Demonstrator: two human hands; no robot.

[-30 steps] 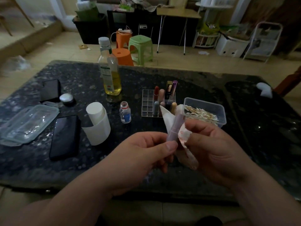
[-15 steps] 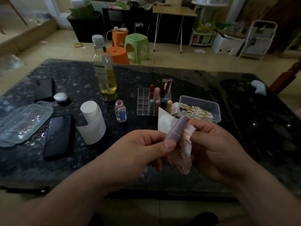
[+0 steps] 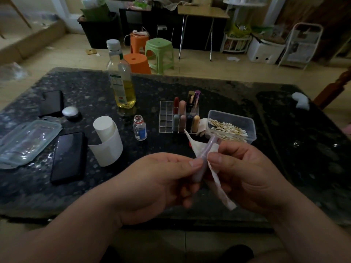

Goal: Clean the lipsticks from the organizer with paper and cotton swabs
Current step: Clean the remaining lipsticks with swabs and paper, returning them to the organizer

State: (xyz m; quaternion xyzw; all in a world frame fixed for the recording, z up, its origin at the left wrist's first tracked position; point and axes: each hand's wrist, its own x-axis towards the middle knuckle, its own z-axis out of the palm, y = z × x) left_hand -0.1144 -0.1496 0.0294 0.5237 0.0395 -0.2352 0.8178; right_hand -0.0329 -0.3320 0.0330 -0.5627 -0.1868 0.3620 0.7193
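My left hand (image 3: pixel 157 183) pinches a pale purple lipstick tube (image 3: pixel 206 154) near its lower end, over the table's front edge. My right hand (image 3: pixel 245 173) holds a stained white paper (image 3: pixel 218 185) wrapped against the tube. Behind them stands a clear gridded organizer (image 3: pixel 166 118) with several lipsticks (image 3: pixel 182 112) upright in its right half. A clear tub of cotton swabs (image 3: pixel 230 127) sits just right of the organizer.
On the dark stone table (image 3: pixel 303 149) are a bottle of yellow oil (image 3: pixel 121 78), a small open vial (image 3: pixel 140 128), a paper roll (image 3: pixel 108 141), two black phones (image 3: pixel 68 156), a clear lid (image 3: pixel 26 141) and a round silver cap (image 3: pixel 70 112). Stools stand beyond.
The tube has tilted a little to the right, and the paper has slid down along it under my right fingers. Both hands stay in about the same place.
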